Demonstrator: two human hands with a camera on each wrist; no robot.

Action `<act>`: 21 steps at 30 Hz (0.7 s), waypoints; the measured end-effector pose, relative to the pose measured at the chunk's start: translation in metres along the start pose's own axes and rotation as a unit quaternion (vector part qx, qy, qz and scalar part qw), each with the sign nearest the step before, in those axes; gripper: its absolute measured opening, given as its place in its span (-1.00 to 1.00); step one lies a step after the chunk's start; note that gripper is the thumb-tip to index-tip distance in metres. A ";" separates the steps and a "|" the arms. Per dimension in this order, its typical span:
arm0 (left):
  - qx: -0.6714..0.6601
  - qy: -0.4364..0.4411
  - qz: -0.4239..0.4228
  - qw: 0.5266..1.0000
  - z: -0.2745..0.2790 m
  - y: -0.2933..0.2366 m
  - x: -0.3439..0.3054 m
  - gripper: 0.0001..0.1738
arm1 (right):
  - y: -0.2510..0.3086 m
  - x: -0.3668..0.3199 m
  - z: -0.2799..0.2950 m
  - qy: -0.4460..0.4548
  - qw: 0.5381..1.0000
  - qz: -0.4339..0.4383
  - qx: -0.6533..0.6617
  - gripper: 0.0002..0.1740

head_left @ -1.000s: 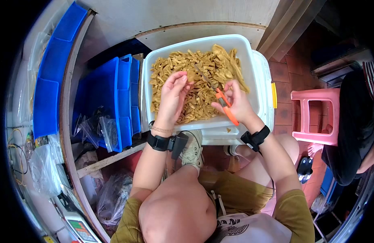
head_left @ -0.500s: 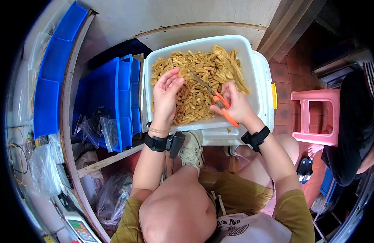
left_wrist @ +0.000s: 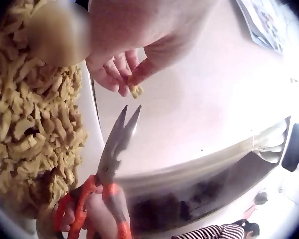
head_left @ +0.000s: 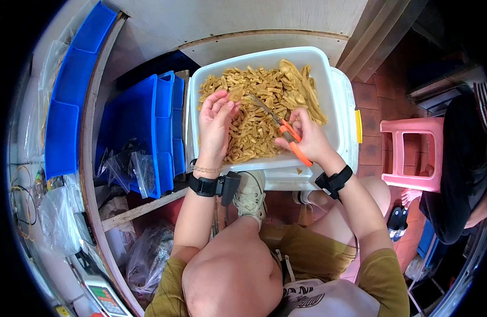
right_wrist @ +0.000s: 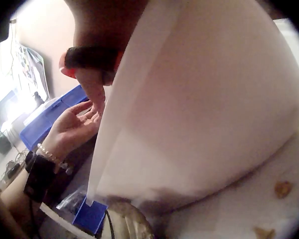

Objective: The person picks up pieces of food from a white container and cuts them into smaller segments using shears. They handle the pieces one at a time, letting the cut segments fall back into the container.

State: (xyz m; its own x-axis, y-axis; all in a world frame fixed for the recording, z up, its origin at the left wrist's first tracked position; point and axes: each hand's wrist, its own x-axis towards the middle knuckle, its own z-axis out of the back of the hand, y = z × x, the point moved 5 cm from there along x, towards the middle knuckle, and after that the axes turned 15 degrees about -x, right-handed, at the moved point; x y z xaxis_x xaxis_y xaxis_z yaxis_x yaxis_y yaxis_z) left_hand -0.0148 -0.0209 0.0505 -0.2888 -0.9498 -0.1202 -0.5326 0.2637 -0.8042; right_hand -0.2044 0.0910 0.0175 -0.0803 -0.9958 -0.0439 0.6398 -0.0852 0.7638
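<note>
My left hand [head_left: 214, 127] is over the left part of a white plastic tub [head_left: 333, 95], pinching a small yellow-brown piece [left_wrist: 137, 91] between thumb and fingertips. My right hand [head_left: 311, 138] grips scissors [head_left: 287, 131] with orange handles. In the left wrist view the blades [left_wrist: 120, 137] stand a little apart, their tips just short of the pinched piece. Cut yellow-brown strips [head_left: 254, 132] fill most of the tub, and longer uncut lengths [head_left: 299, 90] lie at its far right. The tub's wall hides most of the right hand in the right wrist view.
Blue bins [head_left: 127, 127] with clear plastic bags stand left of the tub. A white lid with a yellow clip [head_left: 358, 126] lies beneath it, with small scraps on it. A pink stool [head_left: 412, 124] and a seated person in dark clothing [head_left: 449, 164] are at the right.
My left hand has shifted left with the pinched piece, away from the longer lengths. The scissors have moved slightly left and down, their tips following the left hand.
</note>
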 end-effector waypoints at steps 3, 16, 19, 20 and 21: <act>0.029 0.016 -0.015 0.999 -0.001 -0.006 0.002 -0.74 | 0.001 0.000 0.000 0.004 1.000 0.014 -0.013 -0.32; 0.207 0.065 -0.085 0.973 -0.007 -0.028 0.005 -0.77 | 0.007 -0.002 -0.004 0.095 0.995 0.035 0.003 -0.26; 0.208 0.066 -0.084 0.972 -0.006 -0.029 0.006 -0.77 | 0.009 -0.002 -0.003 0.103 0.994 0.036 0.005 -0.26; 0.203 0.086 -0.072 0.973 -0.007 -0.026 0.006 -0.78 | 0.009 -0.002 -0.003 0.109 0.994 0.034 0.002 -0.27; 0.198 0.106 -0.060 0.973 -0.009 -0.023 0.006 -0.78 | 0.009 -0.002 -0.004 0.109 0.993 0.034 0.002 -0.27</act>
State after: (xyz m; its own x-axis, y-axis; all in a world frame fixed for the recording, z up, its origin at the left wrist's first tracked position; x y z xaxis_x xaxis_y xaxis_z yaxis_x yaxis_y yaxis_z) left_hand -0.0112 -0.0307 0.0736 -0.4233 -0.9027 0.0776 -0.2360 0.0272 -0.9714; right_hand -0.1958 0.0926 0.0221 0.1311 -0.9828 -0.1300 0.6348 -0.0175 0.7725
